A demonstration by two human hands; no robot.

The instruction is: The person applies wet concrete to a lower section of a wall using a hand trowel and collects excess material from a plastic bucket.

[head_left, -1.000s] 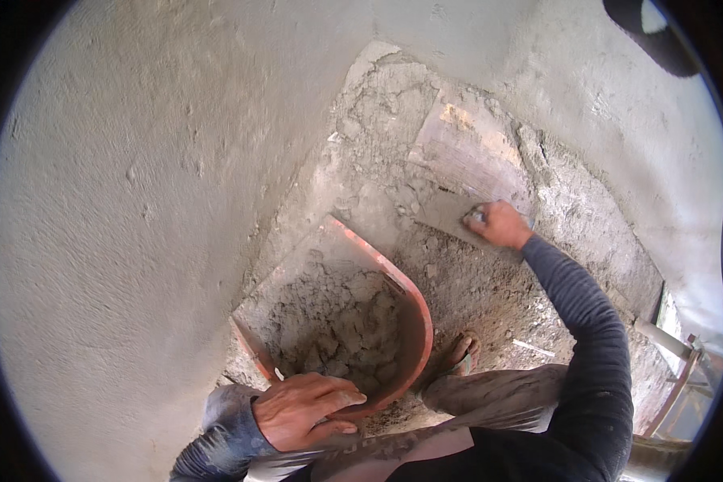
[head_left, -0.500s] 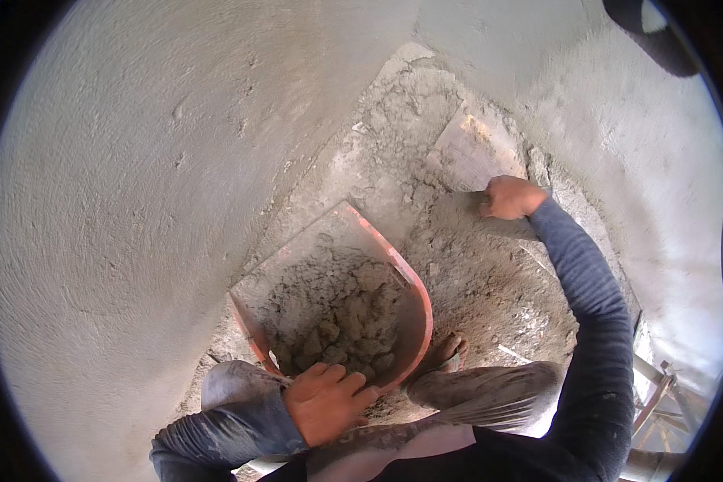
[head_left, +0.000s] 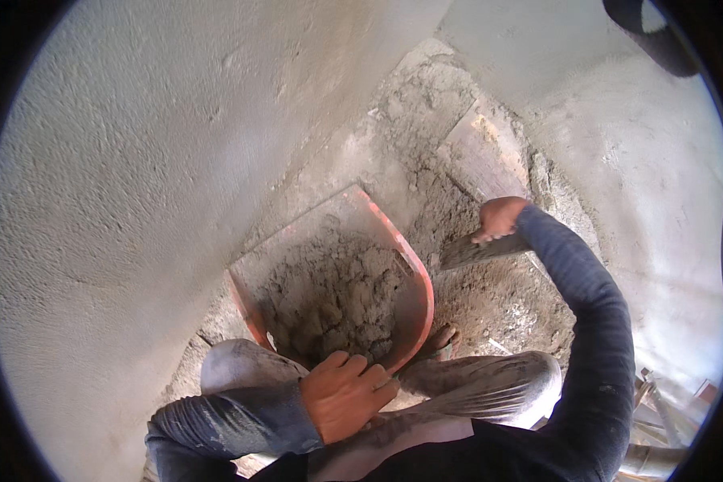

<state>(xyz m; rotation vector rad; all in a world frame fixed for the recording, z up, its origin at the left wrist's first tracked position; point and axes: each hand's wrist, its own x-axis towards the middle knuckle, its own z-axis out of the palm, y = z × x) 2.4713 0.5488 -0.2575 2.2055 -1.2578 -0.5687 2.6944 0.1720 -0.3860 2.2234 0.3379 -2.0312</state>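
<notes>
My right hand is closed around the handle of a flat, rectangular grey plastering trowel. Its blade is tilted just above loose mortar on the ground, right of the scoop. Between my knees rests a wide orange-rimmed scoop with a straight far edge, crusted with mortar. Lumpy grey mortar lies inside it. At the scoop's near end my left hand curls its fingers over the rim; the fingertips and that part of the scoop are hidden.
Grey plastered walls rise on the left and right, meeting at a far corner. A mortar-stained board lies beyond my right hand. My foot is beside the scoop. Poles show at the lower right.
The trowel has come nearer to me and its blade has tipped more on edge. My left hand has shifted slightly right, still at the scoop's near end.
</notes>
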